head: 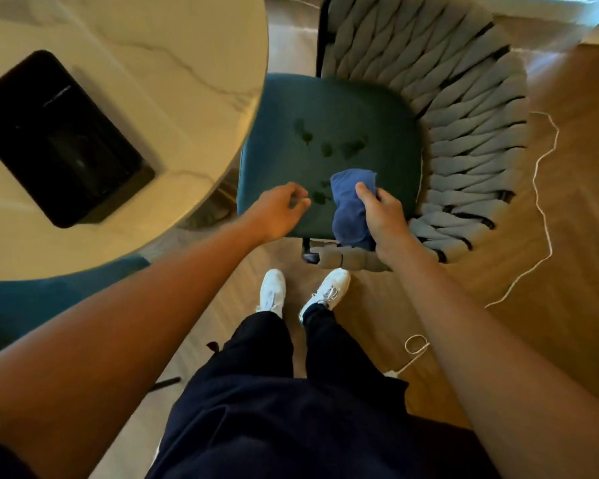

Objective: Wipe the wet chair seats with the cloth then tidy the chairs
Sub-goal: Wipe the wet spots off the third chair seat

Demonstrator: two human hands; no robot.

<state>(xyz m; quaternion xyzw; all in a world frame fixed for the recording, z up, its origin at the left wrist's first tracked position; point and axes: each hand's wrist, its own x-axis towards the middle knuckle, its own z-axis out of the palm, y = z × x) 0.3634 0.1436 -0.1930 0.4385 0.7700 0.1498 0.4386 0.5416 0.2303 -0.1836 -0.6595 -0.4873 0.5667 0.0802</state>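
At the near edge of the green chair seat [329, 133], right hand [384, 216] grips bunched blue cloth [350, 205], thumb on top. Left hand [277, 210] hovers just beside it, fingers loosely curled, empty. Wet patches [329, 146] lie mid-seat, beyond the cloth.

1. Chair seat [329, 108]: dark green cushion, taken as landmark. Several darker wet patches [329, 146] lie across its middle.
2. Right hand [384, 212]: at the seat's near right part, fingers curled round a bunched blue cloth [350, 205], which rests on the cushion.
3. Left hand [277, 212]: over the seat's near left edge, fingers loosely curled, holding nothing.
4. Woven grey backrest [464, 108]: wraps the seat's far and right sides.
5. Marble table [153, 46]: left of the seat, bearing a black tablet [56, 136].
6. White cord [540, 202]: on the floor right of the seat.
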